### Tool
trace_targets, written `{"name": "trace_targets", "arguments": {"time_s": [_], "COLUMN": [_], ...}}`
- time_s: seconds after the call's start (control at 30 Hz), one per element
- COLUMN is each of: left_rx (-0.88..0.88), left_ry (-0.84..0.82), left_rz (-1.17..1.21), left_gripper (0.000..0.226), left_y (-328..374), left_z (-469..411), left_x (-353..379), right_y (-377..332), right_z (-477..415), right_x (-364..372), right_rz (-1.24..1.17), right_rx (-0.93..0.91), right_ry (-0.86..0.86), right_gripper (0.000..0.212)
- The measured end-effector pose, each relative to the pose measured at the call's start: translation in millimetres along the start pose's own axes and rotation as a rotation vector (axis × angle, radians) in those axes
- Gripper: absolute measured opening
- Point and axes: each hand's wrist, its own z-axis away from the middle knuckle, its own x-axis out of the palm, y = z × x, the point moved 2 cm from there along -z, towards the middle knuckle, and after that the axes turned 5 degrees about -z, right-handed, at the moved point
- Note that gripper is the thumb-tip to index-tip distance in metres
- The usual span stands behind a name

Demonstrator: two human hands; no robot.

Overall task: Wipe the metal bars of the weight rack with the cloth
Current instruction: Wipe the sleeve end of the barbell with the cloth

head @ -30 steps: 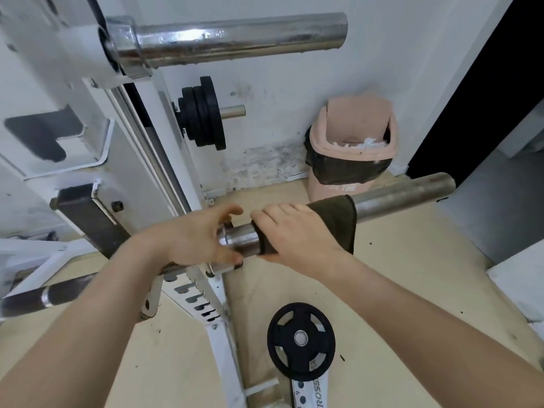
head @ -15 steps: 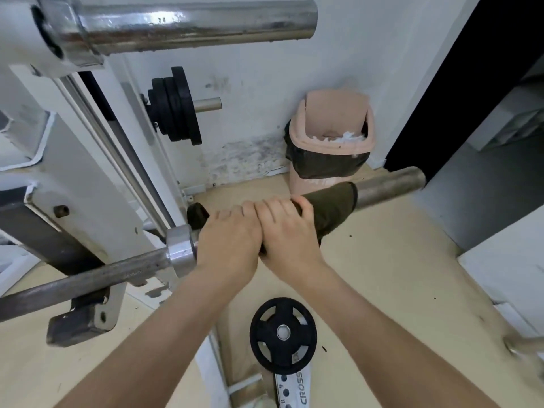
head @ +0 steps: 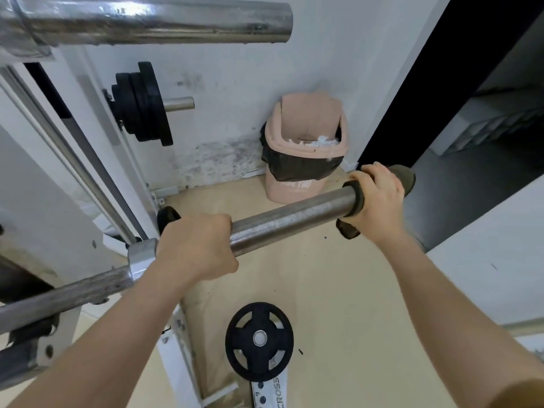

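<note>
A thick steel barbell sleeve (head: 290, 217) runs from the white rack at left toward the right. My left hand (head: 195, 245) grips the sleeve close to its collar (head: 141, 257). My right hand (head: 378, 198) grips a dark olive cloth (head: 404, 178) wrapped round the sleeve's far end, which the cloth and hand hide. The thinner barbell shaft (head: 64, 298) continues to the lower left. A second chrome bar (head: 153, 23) crosses the top of the view.
The white rack frame (head: 97, 160) stands at left with black plates (head: 141, 104) on a peg. A pink waste bin (head: 303, 148) with a dark liner sits against the wall. A black weight plate (head: 259, 340) lies below on the rack's base.
My right hand has slid the cloth along the sleeve from beside my left hand out to the far end, baring the steel between them. The left hand kept its grip.
</note>
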Motion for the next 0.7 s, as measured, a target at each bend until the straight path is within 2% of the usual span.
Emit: {"name": "trace_targets", "arguments": {"time_s": [0.1, 0.17, 0.27, 0.33, 0.4, 0.47, 0.5, 0.53, 0.6, 0.7], "left_rx": [0.0, 0.011, 0.008, 0.002, -0.005, -0.007, -0.01, -0.015, -0.03, -0.054], "left_ry": [0.085, 0.073, 0.059, 0.075, 0.084, 0.08, 0.086, 0.1, 0.156, 0.253], "left_rz": [-0.055, -0.043, -0.025, -0.031, -0.023, -0.02, -0.023, -0.031, -0.057, -0.125], "left_gripper": [0.027, 0.026, 0.026, 0.026, 0.026, 0.027, 0.028, 0.028, 0.029, 0.031], "left_y": [2, 1, -1, -1, -1, 1, 2, 2, 5, 13], "left_z": [4, 4, 2, 1, -1, -2, -2, -1, 3, 13], "left_x": [4, 3, 4, 7, 8, 9, 10, 10, 10, 11], "right_y": [-7, -9, -15, -14, -21, -35, -51, -71, -121, -183], "right_z": [13, 16, 20, 21, 22, 26, 29, 34, 48, 74], "right_x": [11, 13, 4, 3, 3, 5, 5, 7, 7, 21], "right_rz": [-0.072, -0.21, -0.557, -0.93, -1.43, -1.828, -1.956, -2.069, -2.174, -2.274], "right_rx": [0.259, 0.373, 0.579, 0.75, 0.962, 1.078, 1.09, 1.072, 1.102, 1.199], "right_ry": [0.077, 0.111, 0.103, 0.124, 0.176, 0.235, 0.244, 0.225, 0.152, -0.009], "right_gripper": [0.105, 0.111, 0.111, 0.101, 0.084, 0.084, 0.077, 0.062, 0.034, 0.033]}}
